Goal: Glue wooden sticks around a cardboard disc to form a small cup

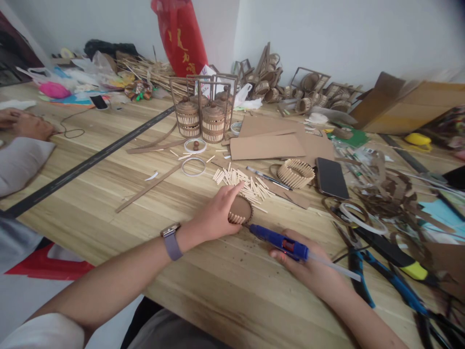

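My left hand [220,213] grips the left side of a small round brown cardboard base [242,208], which has short wooden sticks standing along part of its near rim. In my right hand [308,264] is a blue hot glue gun [279,240], a clear glue stick jutting from its back end. The gun's nozzle points at the near edge of the base, close to the sticks; whether it touches cannot be made out. Just beyond the base lies a heap of short wooden sticks [250,186]. A ring of upright sticks [296,173] rests farther right.
Finished lantern-like baskets [201,116] stand at the back. Cardboard sheets [267,147] and a dark phone [332,177] lie ahead. Blue-handled pliers [359,271] and a yellow-black cutter [395,254] are at right. Another person's hands [31,125] rest at far left.
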